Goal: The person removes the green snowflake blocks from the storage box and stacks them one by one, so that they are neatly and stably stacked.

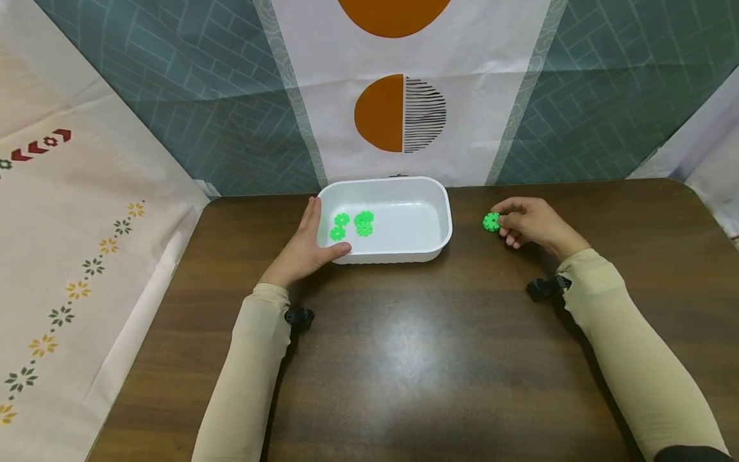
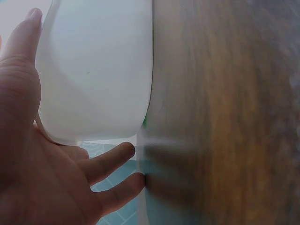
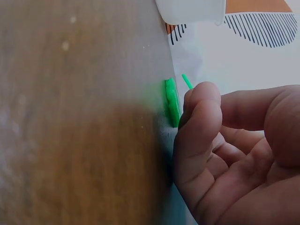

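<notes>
A white plastic tray (image 1: 398, 258) sits at the table's back edge, with several green notched discs (image 1: 337, 233) toward its left end. My left hand (image 1: 300, 251) holds the tray's left end, thumb along the front rim and fingers by the end wall. In the left wrist view two fingers extend past the tray's outer wall (image 2: 93, 70). Right of the tray, my right hand (image 1: 531, 224) pinches a thin green disc (image 3: 187, 81) between thumb and fingertip, mostly hidden by the fingers. Close beside it in the right wrist view, a thicker green piece (image 3: 172, 103) is at the tabletop.
The brown wooden table (image 1: 404, 359) has a glare patch in front of the tray. A patterned cloth (image 1: 404, 167) hangs right behind the table's back edge. Another cloth (image 1: 104, 269) with flower motifs hangs along the left side. Dark camera mounts (image 1: 300, 317) sit at both wrists.
</notes>
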`<state>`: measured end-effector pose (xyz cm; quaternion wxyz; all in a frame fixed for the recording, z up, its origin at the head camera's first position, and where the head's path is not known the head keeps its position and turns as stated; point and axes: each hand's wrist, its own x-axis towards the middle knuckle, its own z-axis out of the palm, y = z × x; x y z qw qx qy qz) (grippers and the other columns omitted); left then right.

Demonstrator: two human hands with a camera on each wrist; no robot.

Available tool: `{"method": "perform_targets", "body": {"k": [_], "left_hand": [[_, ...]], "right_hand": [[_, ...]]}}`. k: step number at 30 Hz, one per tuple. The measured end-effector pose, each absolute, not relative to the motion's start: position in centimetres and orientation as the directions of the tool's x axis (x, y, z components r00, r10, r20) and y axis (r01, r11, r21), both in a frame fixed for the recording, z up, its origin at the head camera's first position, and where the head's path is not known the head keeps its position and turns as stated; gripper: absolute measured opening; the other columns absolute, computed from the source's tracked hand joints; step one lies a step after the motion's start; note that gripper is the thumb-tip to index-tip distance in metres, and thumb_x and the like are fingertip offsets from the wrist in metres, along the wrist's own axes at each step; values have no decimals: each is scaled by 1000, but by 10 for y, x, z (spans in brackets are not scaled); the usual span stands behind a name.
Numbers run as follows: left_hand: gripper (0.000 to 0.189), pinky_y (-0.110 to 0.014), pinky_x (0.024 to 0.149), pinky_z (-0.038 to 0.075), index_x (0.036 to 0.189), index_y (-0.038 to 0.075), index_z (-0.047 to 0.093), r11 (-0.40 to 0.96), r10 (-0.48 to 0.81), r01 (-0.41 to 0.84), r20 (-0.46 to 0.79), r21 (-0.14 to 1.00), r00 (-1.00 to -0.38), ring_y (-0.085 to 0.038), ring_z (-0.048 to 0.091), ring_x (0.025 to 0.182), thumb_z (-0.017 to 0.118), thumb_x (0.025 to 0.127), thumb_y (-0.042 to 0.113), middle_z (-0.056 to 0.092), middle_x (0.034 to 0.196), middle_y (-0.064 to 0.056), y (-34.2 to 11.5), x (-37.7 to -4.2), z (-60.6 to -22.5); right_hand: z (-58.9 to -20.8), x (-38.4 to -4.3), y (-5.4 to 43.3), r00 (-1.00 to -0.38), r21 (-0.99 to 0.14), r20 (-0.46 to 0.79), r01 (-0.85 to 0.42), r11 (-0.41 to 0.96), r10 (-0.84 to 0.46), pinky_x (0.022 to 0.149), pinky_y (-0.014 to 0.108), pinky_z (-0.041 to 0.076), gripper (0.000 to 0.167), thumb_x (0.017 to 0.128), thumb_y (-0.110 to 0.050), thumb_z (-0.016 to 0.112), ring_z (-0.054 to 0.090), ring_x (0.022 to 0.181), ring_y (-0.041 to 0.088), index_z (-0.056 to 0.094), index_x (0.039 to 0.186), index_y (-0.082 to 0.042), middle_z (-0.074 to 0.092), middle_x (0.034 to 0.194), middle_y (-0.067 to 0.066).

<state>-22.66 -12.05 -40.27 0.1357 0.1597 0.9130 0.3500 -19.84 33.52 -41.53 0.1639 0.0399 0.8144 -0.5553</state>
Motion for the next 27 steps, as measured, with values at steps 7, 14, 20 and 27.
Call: {"method": "perform_targets", "body": {"k": [7,14,20,27], "left_hand": [[125,-57,115,24,161,22,-13,702,388,203,-128,682,-913,-33,12,152,73,82,65,-16,168,0,-120,-228,-403],[125,-59,115,23,161,23,-14,705,385,201,-129,680,-914,-33,11,152,73,82,66,-16,168,1,-121,-229,-403],[125,-58,115,23,161,23,-13,705,382,198,-129,681,-915,-33,10,152,73,82,66,-16,168,1,-120,-228,-403],[124,-57,116,22,161,22,-13,706,383,202,-126,679,-915,-32,9,152,73,83,65,-16,168,1,-121,-227,-404]], "right_hand": [[-414,-201,335,-941,-891,-319,257,374,-114,56,32,55,39,104,-5,51,59,60,16,49,141,6,61,79,10],[-413,-204,335,-936,-883,-333,269,384,-111,56,32,55,39,105,-4,49,57,58,16,51,142,7,59,79,11],[-412,-205,335,-936,-874,-333,262,409,-112,56,32,55,38,105,-4,48,57,58,16,53,141,7,58,78,11],[-412,-205,333,-934,-867,-339,264,423,-114,56,31,55,38,106,-5,47,57,59,16,53,141,7,58,79,11]]}}
